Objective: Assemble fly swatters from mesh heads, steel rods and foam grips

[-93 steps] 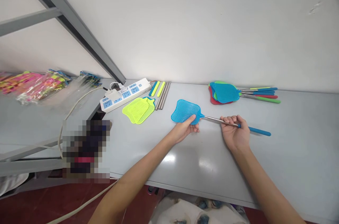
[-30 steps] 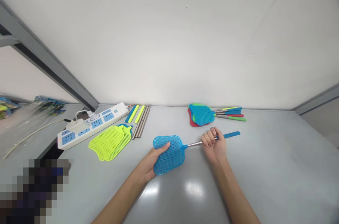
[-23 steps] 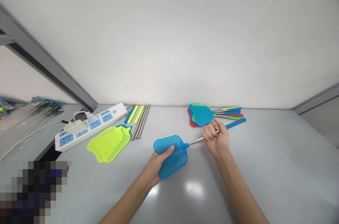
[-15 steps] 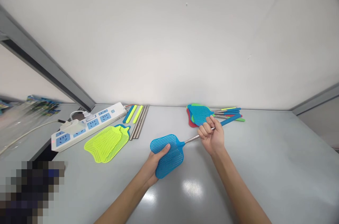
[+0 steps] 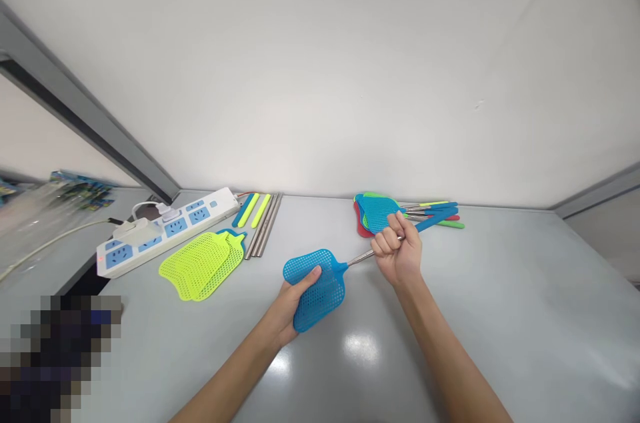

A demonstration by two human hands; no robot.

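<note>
A blue fly swatter [image 5: 327, 293] is held above the grey table in both hands. My left hand [image 5: 295, 299] grips its perforated head, thumb lying on top and the other fingers hidden underneath. My right hand [image 5: 399, 249] is closed round the metal rod, between the head and the blue handle grip. Just behind the right hand lies a pile of fly swatters [image 5: 380, 213] with blue, green and red heads, their rods pointing right.
At left, yellow swatter heads [image 5: 200, 266] overlap a blue one. Metal rods [image 5: 265, 226] lie beside yellow grips [image 5: 261, 211] and a blue grip [image 5: 243, 209]. A white power strip [image 5: 170, 233] with plugs stands near the left divider [image 5: 90, 96]. Plastic packaging [image 5: 45, 216] lies farther left.
Both hands keep the same hold on the swatter. The view has shifted slightly; otherwise little differs.
</note>
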